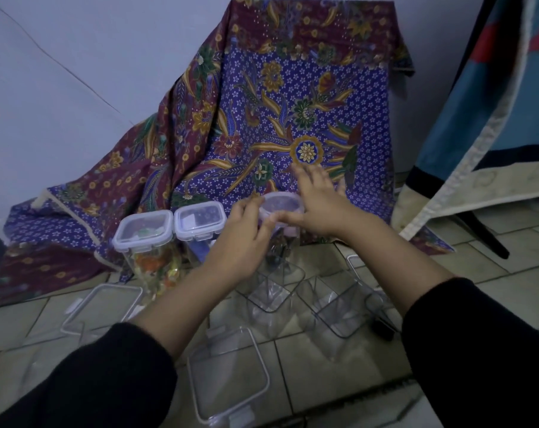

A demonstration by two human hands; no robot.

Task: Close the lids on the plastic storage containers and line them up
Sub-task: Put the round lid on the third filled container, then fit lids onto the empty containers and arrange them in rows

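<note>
Two tall clear containers with shut lids stand side by side on the tiled floor: one holding colourful sweets [144, 239] and one to its right [200, 223]. A third tall container [280, 208] stands to their right with its lid resting on top. My left hand [246, 233] grips the lid's left edge. My right hand [317, 202] lies on the lid's right side, fingers spread and blurred. Nearer me stand open empty containers [271, 291], [339, 307].
Loose clear lids lie on the floor at front left [101, 307] and front centre [231, 375]. A batik cloth [293, 112] drapes an object behind the containers. A blue and cream fabric [490, 125] hangs at right, over a dark stand leg [490, 236].
</note>
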